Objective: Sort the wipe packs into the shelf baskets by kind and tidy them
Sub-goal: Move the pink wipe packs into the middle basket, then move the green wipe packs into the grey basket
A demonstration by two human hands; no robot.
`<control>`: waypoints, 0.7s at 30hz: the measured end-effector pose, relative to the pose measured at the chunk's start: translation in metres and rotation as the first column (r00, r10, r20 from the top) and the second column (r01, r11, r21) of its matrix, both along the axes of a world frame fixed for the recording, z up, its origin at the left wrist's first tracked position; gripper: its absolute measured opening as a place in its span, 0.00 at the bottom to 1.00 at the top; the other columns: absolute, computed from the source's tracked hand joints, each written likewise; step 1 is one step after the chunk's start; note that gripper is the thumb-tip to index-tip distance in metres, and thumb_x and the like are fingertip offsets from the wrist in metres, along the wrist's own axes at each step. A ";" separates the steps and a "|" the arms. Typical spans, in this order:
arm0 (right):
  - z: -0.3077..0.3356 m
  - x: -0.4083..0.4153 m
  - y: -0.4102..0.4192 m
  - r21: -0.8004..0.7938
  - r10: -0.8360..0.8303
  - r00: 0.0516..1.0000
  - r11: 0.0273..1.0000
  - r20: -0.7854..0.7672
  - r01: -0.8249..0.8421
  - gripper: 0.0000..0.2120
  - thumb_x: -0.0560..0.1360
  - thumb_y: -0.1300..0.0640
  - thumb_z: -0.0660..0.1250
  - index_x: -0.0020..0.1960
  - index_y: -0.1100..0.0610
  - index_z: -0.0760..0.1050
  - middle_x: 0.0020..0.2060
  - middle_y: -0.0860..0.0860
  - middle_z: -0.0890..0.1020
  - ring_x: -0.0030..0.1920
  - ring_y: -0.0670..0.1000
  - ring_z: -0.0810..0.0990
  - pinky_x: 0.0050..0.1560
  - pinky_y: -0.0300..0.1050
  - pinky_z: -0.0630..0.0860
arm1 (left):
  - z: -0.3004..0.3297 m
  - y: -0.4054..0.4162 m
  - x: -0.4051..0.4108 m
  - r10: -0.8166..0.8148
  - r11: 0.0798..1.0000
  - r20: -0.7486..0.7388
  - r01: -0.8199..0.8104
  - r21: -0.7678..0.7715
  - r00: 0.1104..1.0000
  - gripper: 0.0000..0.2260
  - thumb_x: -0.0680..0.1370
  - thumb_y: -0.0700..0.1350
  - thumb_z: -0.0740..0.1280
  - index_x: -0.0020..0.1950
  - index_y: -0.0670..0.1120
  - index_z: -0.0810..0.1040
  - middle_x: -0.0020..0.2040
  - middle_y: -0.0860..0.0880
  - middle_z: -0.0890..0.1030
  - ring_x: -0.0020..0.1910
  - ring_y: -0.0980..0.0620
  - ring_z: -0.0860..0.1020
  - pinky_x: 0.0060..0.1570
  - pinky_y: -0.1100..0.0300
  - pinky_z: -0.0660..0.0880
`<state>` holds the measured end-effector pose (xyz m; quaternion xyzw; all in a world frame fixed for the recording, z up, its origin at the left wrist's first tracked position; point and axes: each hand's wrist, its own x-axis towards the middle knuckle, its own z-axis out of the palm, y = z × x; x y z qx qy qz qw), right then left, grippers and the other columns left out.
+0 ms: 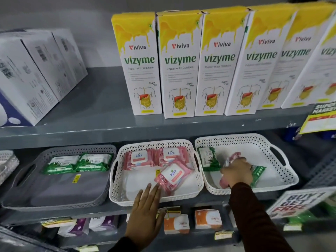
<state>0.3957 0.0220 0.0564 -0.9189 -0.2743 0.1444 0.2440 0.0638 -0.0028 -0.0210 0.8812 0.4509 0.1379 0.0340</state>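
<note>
The right hand [236,171] grips a pink pack [234,156] inside the white basket [254,140] at four o'clock, while the left hand [145,202], fingers flat, rests at six.

Tall yellow-and-white cartons [140,64] on the upper shelf: brand "Viviva", product name "vizyme" in green, subtitle "Pepsin with Diastase", small script "Sugar Free". Pink wipe packs [138,159] in the middle white basket [154,198]: "kara" on each white flap, also on the tilted pack [172,174]. Shelf-edge sign [298,200] at lower right: "BUY 1 GET 1 FREE", partly cut off. Yellow poster [321,117] at right: "SUPER MARKET", partly cut off. Print on the green packs and lower boxes is illegible.
</note>
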 end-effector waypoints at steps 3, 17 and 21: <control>0.018 -0.019 -0.016 0.320 0.004 0.995 0.947 0.101 -0.036 0.30 0.67 0.56 0.77 0.61 0.64 0.66 0.55 0.64 0.76 0.49 0.65 0.80 0.46 0.52 0.77 | 0.005 0.005 0.003 0.011 1.000 -0.015 -0.011 -0.015 1.000 0.28 0.82 0.59 0.50 0.79 0.48 0.55 0.79 0.52 0.54 0.78 0.49 0.51 0.73 0.48 0.51; -0.006 -0.196 0.061 0.329 0.815 0.576 0.526 0.070 -0.784 0.13 0.75 0.65 0.67 0.59 0.57 0.74 0.54 0.58 0.81 0.52 0.58 0.81 0.52 0.53 0.80 | 0.015 0.001 -0.037 0.144 0.989 -0.087 -0.145 -0.002 0.986 0.30 0.82 0.59 0.50 0.79 0.45 0.52 0.80 0.47 0.55 0.79 0.46 0.48 0.74 0.46 0.50; -0.011 -0.171 0.051 0.396 0.706 0.699 0.613 0.115 -0.684 0.16 0.75 0.67 0.66 0.59 0.54 0.76 0.51 0.51 0.81 0.46 0.52 0.81 0.46 0.46 0.81 | 0.013 0.000 -0.040 0.166 0.986 -0.118 -0.166 0.007 0.979 0.31 0.82 0.60 0.49 0.80 0.45 0.51 0.80 0.47 0.53 0.79 0.44 0.49 0.74 0.44 0.50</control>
